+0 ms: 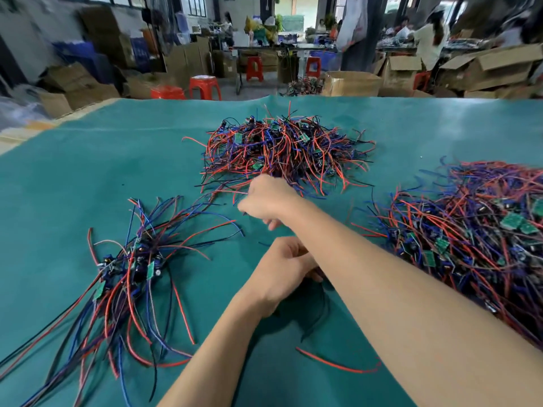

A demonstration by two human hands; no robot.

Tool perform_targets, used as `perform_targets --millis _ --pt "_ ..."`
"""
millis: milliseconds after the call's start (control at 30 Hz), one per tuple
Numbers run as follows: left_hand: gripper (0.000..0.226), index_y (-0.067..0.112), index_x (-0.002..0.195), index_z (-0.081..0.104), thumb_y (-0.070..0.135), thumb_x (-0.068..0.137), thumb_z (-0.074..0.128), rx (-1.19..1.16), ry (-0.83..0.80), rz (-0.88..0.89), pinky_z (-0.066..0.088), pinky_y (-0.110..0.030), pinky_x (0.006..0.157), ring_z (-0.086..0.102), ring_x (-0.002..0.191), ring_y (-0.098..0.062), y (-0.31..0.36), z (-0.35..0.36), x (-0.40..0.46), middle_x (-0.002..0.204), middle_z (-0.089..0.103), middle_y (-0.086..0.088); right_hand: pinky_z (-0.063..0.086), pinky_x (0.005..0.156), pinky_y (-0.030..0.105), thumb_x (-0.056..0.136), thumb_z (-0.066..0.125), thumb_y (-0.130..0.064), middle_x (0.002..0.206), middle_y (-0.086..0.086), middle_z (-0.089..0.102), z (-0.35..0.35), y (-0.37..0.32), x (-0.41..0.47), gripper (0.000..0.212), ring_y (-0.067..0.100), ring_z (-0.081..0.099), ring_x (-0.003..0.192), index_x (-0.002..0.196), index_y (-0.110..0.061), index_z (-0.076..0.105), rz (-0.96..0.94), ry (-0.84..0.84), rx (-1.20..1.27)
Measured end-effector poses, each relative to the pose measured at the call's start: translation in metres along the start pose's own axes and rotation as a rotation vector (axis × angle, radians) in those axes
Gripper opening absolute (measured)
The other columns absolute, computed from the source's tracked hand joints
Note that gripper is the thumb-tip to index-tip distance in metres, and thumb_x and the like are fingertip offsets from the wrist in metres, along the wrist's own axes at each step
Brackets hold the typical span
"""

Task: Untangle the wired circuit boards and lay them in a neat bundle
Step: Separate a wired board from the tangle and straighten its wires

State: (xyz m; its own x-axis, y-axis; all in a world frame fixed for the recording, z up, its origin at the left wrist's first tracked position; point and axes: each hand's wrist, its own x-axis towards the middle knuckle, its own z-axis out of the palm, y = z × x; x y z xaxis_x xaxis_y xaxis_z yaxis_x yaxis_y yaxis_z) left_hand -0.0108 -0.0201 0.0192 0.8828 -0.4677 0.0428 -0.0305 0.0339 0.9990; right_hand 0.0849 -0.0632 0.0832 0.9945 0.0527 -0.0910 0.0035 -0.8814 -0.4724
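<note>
A tangled pile of wired circuit boards (282, 148), red, blue and black leads with small green boards, lies mid-table. A bigger heap (470, 230) spreads at the right. At the left lies a looser bundle (132, 268) with its boards gathered together and its wires fanned out. My right hand (270, 198), blurred, reaches across to the front edge of the middle pile with its fingers curled on some wires there. My left hand (282, 265) sits below the right forearm, fingers curled round a black wire (323, 306) that loops toward me. What else it holds is hidden.
A green mat (88, 171) covers the table. One red wire (338, 365) lies loose near me. Beyond the far edge are cardboard boxes (352, 83), red stools (205, 86) and people at other benches.
</note>
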Motion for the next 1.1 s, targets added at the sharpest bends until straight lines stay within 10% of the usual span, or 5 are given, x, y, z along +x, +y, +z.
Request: perform_targets --millis 100,300,667,933,1100 --pt "0.035 0.012 0.073 0.068 -0.014 0.089 0.050 0.019 -0.011 -0.008 0.051 -0.028 0.071 0.060 0.073 -0.011 -0.001 -0.003 0.001 0.074 0.070 0.003 0.064 0.076 0.047 0.091 0.063 -0.030 0.110 0.014 0.067 0.014 0.013 0.009 0.040 0.032 0.075 0.083 0.127 -0.013 0.061 0.021 -0.079 0.037" --pt "0.025 0.010 0.080 0.069 -0.006 0.093 0.054 -0.011 -0.051 0.006 0.047 -0.028 0.069 0.058 0.074 -0.019 0.000 -0.003 0.001 0.080 0.069 -0.007 0.065 0.063 0.040 0.088 0.066 -0.011 0.081 0.015 0.070 0.017 0.025 0.013 0.008 0.029 0.074 0.068 0.082 -0.010 0.062 0.099 0.071 0.394" --pt "0.017 -0.005 0.099 0.067 -0.002 0.098 0.051 -0.091 -0.024 -0.037 0.049 -0.018 0.064 0.061 0.068 -0.011 -0.003 -0.005 0.004 0.082 0.070 -0.014 0.042 0.041 0.020 0.081 0.076 0.001 0.060 0.005 0.066 -0.027 0.091 -0.005 0.015 0.007 0.053 0.041 0.078 -0.014 0.075 0.087 0.375 0.760" --pt "0.023 -0.005 0.122 0.053 0.007 0.104 0.046 -0.406 0.167 -0.121 0.059 -0.027 0.069 0.068 0.082 -0.027 -0.001 -0.006 0.011 0.112 0.069 -0.028 0.032 0.042 0.021 0.073 0.074 0.003 0.059 0.007 0.061 -0.041 0.122 -0.076 0.018 0.011 0.042 0.040 0.089 -0.005 0.076 0.088 0.273 1.017" --pt "0.023 0.003 0.099 0.060 0.017 0.105 0.043 -0.426 0.105 -0.093 0.059 -0.028 0.069 0.071 0.075 -0.022 -0.002 -0.006 0.011 0.096 0.074 -0.016 0.030 0.041 0.022 0.061 0.072 -0.008 0.072 0.025 0.069 -0.013 0.121 -0.131 0.030 0.014 0.044 0.043 0.091 -0.006 0.079 -0.050 -0.011 1.012"
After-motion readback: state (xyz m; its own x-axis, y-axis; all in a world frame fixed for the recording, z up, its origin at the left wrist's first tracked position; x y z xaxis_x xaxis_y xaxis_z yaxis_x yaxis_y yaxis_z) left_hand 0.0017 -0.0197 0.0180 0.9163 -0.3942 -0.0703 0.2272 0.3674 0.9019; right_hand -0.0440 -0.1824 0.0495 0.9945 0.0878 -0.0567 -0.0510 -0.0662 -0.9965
